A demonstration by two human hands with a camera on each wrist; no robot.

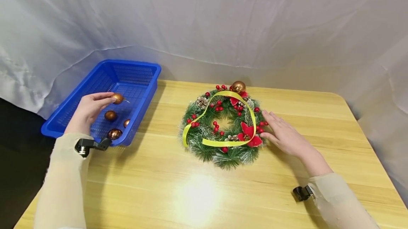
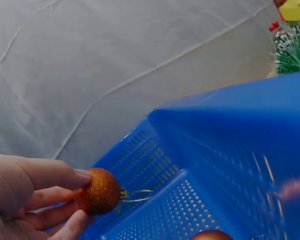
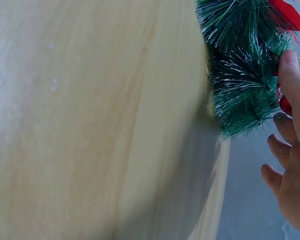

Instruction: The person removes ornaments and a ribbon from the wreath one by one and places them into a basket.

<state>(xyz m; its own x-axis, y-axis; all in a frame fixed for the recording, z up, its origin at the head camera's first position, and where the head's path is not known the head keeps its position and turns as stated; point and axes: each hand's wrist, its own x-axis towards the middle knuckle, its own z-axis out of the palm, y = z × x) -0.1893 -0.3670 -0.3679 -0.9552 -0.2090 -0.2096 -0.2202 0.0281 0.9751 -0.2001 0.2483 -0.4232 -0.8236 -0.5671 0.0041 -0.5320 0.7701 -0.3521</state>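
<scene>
Nearest, the left hand [image 1: 87,110] pinches one glittery copper bauble [image 1: 117,98] at its fingertips, held above the blue basket [image 1: 145,69]; three more baubles lie inside. To its right across the table, the right hand [image 1: 283,135] rests flat, fingers straight, against one wreath [image 1: 204,147], which carries a fifth bauble [image 1: 238,86] at its far edge.
</scene>
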